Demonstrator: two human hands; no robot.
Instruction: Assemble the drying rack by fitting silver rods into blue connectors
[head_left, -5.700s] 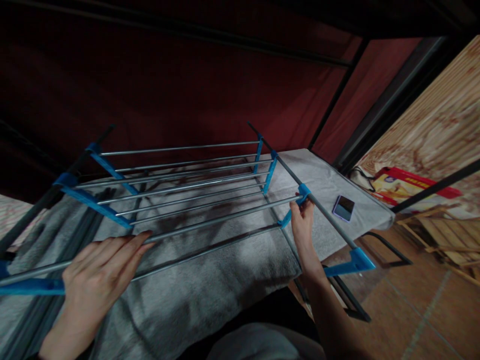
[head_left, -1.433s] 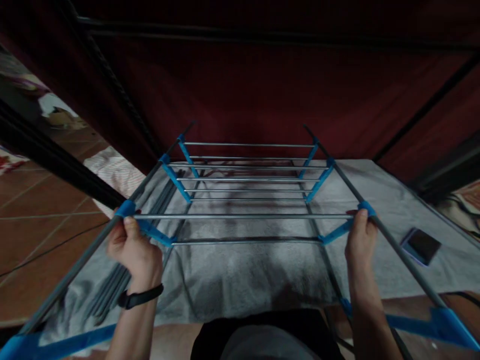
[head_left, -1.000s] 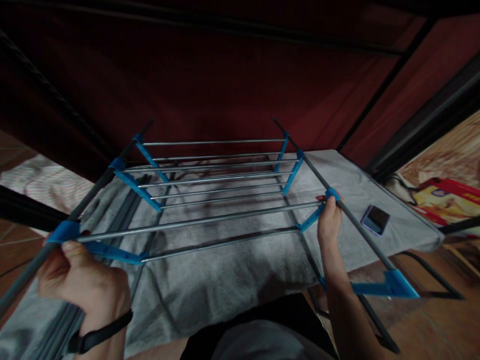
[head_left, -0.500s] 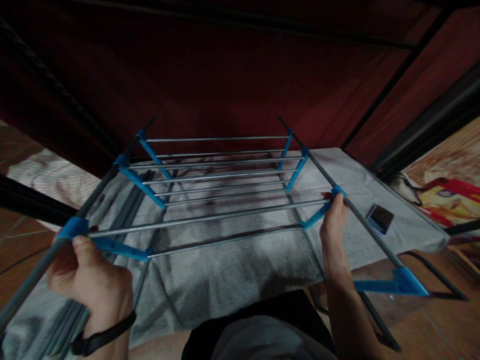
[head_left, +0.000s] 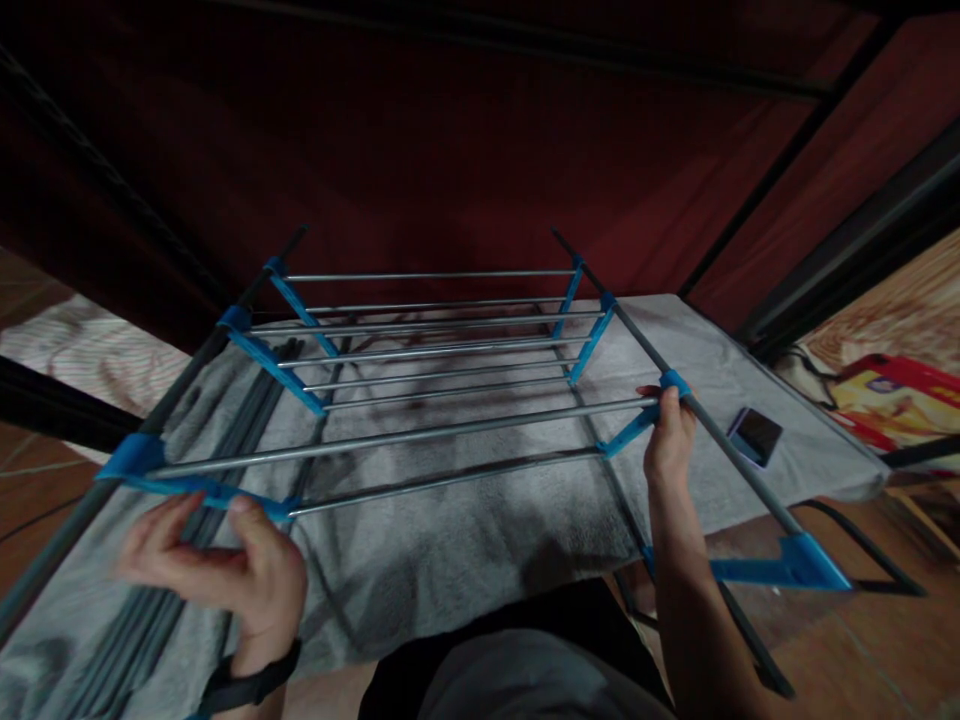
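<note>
A partly built rack of grey metal tubes point(head_left: 420, 430) and blue plastic brackets stands over a grey towel. My right hand point(head_left: 671, 435) is closed around the blue bracket point(head_left: 630, 430) at the right end of the near shelf, thumb on top by the upright tube point(head_left: 735, 460). My left hand point(head_left: 225, 565), slightly blurred, is just below the left blue bracket point(head_left: 176, 485). Its thumb and fingers are apart with nothing between them; whether the tips touch the bracket I cannot tell. Farther back, several tubes span two more pairs of blue brackets.
Several loose grey tubes point(head_left: 142, 640) lie on the grey towel point(head_left: 450, 560) at the left. A phone point(head_left: 756, 437) rests on the towel at the right. Beyond it is a red and yellow box point(head_left: 900, 400). A dark red curtain point(head_left: 420, 150) hangs behind the rack.
My left hand has let go of the left bracket's corner and moved right and toward me, its fingers opening. The right hand keeps its grip. The rack's left side has shifted slightly left.
</note>
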